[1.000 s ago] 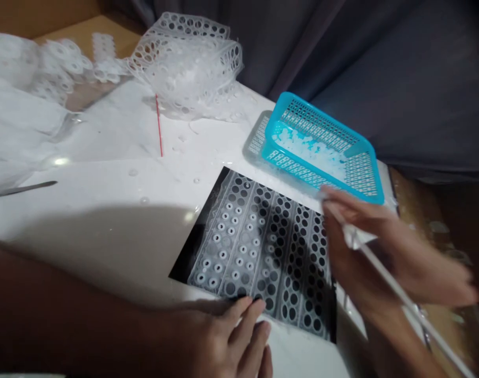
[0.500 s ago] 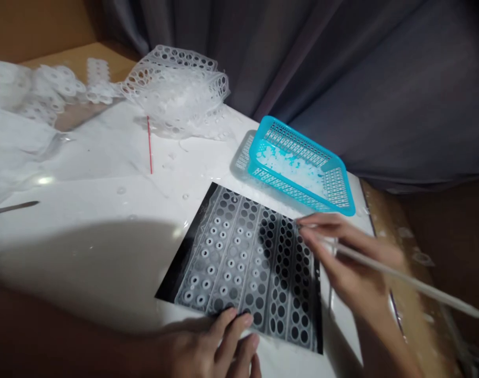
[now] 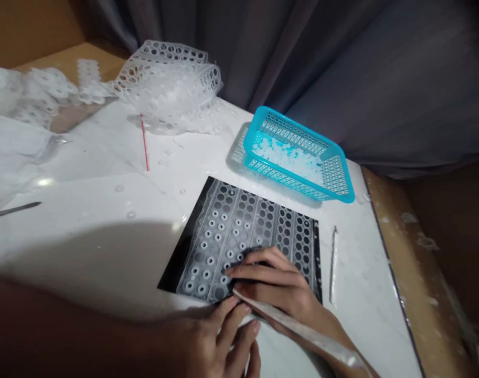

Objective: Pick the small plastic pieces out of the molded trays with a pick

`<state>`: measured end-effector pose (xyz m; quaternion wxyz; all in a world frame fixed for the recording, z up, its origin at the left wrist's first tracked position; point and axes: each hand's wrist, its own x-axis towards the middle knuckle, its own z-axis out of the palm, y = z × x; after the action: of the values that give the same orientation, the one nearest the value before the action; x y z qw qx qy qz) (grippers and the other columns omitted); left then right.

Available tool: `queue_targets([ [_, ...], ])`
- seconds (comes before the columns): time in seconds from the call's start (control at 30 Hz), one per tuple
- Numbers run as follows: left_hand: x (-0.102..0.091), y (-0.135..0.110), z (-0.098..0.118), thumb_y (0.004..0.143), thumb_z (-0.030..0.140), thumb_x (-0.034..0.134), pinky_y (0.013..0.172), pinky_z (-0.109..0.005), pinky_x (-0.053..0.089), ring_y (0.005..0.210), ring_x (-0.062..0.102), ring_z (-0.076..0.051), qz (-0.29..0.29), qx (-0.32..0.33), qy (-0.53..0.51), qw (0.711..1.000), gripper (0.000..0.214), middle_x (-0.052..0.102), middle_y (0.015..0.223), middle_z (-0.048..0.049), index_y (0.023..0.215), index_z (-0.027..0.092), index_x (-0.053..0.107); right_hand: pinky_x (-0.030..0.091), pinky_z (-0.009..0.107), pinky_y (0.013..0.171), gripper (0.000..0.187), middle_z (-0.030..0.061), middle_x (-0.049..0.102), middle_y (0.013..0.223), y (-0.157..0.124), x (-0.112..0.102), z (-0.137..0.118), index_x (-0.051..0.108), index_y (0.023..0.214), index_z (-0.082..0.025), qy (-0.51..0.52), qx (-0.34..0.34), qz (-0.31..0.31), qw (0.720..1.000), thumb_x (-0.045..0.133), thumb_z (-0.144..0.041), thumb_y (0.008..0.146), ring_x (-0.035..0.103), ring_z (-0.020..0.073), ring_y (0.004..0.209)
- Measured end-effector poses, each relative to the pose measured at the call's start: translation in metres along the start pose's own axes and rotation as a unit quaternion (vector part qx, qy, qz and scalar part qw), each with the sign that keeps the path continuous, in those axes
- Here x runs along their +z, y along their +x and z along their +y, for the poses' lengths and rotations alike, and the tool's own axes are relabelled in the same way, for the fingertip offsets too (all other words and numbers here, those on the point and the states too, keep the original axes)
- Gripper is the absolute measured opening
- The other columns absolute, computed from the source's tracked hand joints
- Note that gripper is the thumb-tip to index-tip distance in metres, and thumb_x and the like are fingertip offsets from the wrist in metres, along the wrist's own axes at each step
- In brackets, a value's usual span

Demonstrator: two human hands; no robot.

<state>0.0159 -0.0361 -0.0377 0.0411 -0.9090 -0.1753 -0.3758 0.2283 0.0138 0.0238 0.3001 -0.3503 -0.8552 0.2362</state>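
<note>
A black sheet (image 3: pixel 180 252) lies on the white table, bearing clear plastic strips with rows of round holes (image 3: pixel 284 231). White rings (image 3: pixel 203 245) sit in several of the holes on its left and middle parts. My left hand (image 3: pixel 223 341) rests at the sheet's near edge, fingers stretched forward and a little apart. Over the sheet's near middle, my right hand (image 3: pixel 286 283) is closed on a long, thin, whitish strip (image 3: pixel 302 328), which slants toward the lower right. The strip's tip is close to my left fingertips. My right hand covers part of the holes.
A blue basket (image 3: pixel 302 184) holding small white pieces stands behind the sheet. Crumpled perforated plastic (image 3: pixel 164 94) is heaped at the back left. A red stick (image 3: pixel 145 142), a thin metal tool (image 3: pixel 14 210), a slender whitish stick (image 3: pixel 333 265) and loose rings (image 3: pixel 131 214) lie on the table.
My right hand has moved left and nearer, from the sheet's far right corner to its near middle, still with the whitish strip. My left hand has stayed at the near edge.
</note>
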Motion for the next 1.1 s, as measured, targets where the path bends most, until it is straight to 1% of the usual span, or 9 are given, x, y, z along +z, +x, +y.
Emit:
queue_targets([
  [0.23, -0.008, 0.001, -0.006, 0.088, 0.020, 0.075, 0.085, -0.044, 0.069, 0.099, 0.079, -0.029, -0.043, 0.062, -0.006, 0.997, 0.018, 0.081, 0.112, -0.0107, 0.106, 0.017, 0.072, 0.055, 0.042, 0.086, 0.018, 0.0108, 0.082, 0.120, 0.004, -0.002, -0.004, 0.076, 0.106, -0.016, -0.017, -0.020, -0.011, 1.000, 0.060, -0.023, 0.110, 0.069, 0.0254, 0.110],
  [0.4, -0.004, -0.006, 0.000, 0.087, 0.017, 0.069, 0.079, -0.046, 0.069, 0.097, 0.080, -0.031, -0.031, 0.003, -0.005, 1.000, 0.020, 0.082, 0.107, -0.0130, 0.107, 0.016, 0.072, 0.054, 0.042, 0.088, 0.021, 0.0120, 0.081, 0.124, 0.010, -0.005, -0.011, 0.077, 0.105, -0.013, -0.039, -0.014, -0.041, 0.998, 0.058, -0.020, 0.111, 0.068, 0.0248, 0.111],
  [0.47, -0.005, -0.006, -0.001, 0.086, 0.017, 0.070, 0.081, -0.046, 0.068, 0.095, 0.080, -0.031, -0.041, 0.018, -0.004, 0.999, 0.021, 0.082, 0.106, -0.0128, 0.107, 0.016, 0.072, 0.054, 0.042, 0.090, 0.018, 0.0121, 0.080, 0.127, 0.012, -0.007, -0.013, 0.077, 0.104, -0.012, -0.046, -0.018, -0.059, 0.997, 0.061, -0.018, 0.109, 0.067, 0.0249, 0.113],
  [0.53, -0.007, -0.003, -0.004, 0.088, 0.019, 0.071, 0.084, -0.046, 0.067, 0.098, 0.079, -0.031, -0.054, 0.066, -0.011, 0.996, 0.023, 0.082, 0.109, -0.0128, 0.110, 0.016, 0.073, 0.055, 0.042, 0.091, 0.015, 0.0121, 0.079, 0.128, 0.014, -0.009, -0.014, 0.077, 0.102, -0.012, -0.052, -0.032, -0.064, 0.996, 0.063, -0.016, 0.108, 0.068, 0.0252, 0.114],
  [0.7, -0.018, 0.007, -0.017, 0.090, 0.024, 0.074, 0.086, -0.044, 0.064, 0.092, 0.077, -0.027, -0.079, 0.082, 0.018, 0.993, 0.022, 0.081, 0.105, -0.0124, 0.110, 0.014, 0.073, 0.059, 0.042, 0.087, 0.023, 0.0133, 0.079, 0.127, 0.019, -0.010, -0.017, 0.076, 0.091, -0.011, -0.101, -0.061, -0.084, 0.989, 0.060, -0.013, 0.108, 0.071, 0.0256, 0.108],
  [0.77, -0.019, 0.009, -0.022, 0.092, 0.031, 0.076, 0.089, -0.043, 0.063, 0.092, 0.077, -0.026, -0.091, 0.140, 0.020, 0.986, 0.026, 0.080, 0.110, -0.0120, 0.113, 0.016, 0.073, 0.061, 0.041, 0.088, 0.024, 0.0140, 0.080, 0.124, 0.019, -0.008, -0.017, 0.077, 0.092, -0.011, -0.118, -0.082, -0.080, 0.986, 0.059, -0.011, 0.107, 0.073, 0.0254, 0.107],
  [0.83, -0.018, 0.010, -0.024, 0.092, 0.036, 0.077, 0.089, -0.042, 0.062, 0.090, 0.076, -0.025, -0.089, 0.167, 0.022, 0.982, 0.027, 0.080, 0.110, -0.0107, 0.112, 0.018, 0.074, 0.063, 0.040, 0.093, 0.026, 0.0161, 0.080, 0.123, 0.016, -0.006, -0.016, 0.077, 0.092, -0.011, -0.134, -0.115, -0.073, 0.982, 0.056, -0.010, 0.107, 0.074, 0.0260, 0.111],
  [1.0, -0.013, 0.012, -0.025, 0.087, 0.037, 0.079, 0.082, -0.041, 0.061, 0.074, 0.072, -0.023, -0.044, 0.105, 0.029, 0.993, 0.023, 0.078, 0.087, -0.0087, 0.098, 0.018, 0.073, 0.066, 0.039, 0.096, 0.034, 0.0239, 0.076, 0.130, 0.006, 0.001, -0.010, 0.075, 0.083, -0.011, -0.171, -0.184, -0.063, 0.966, 0.046, -0.009, 0.102, 0.075, 0.0295, 0.116],
  [1.1, -0.017, 0.015, -0.026, 0.091, 0.037, 0.077, 0.081, -0.039, 0.061, 0.078, 0.074, -0.022, -0.080, 0.143, 0.018, 0.986, 0.024, 0.078, 0.097, -0.0072, 0.107, 0.020, 0.072, 0.068, 0.036, 0.087, 0.030, 0.0237, 0.076, 0.131, 0.006, 0.002, -0.007, 0.074, 0.085, -0.012, -0.169, -0.182, -0.054, 0.967, 0.049, -0.009, 0.101, 0.076, 0.0285, 0.113],
])
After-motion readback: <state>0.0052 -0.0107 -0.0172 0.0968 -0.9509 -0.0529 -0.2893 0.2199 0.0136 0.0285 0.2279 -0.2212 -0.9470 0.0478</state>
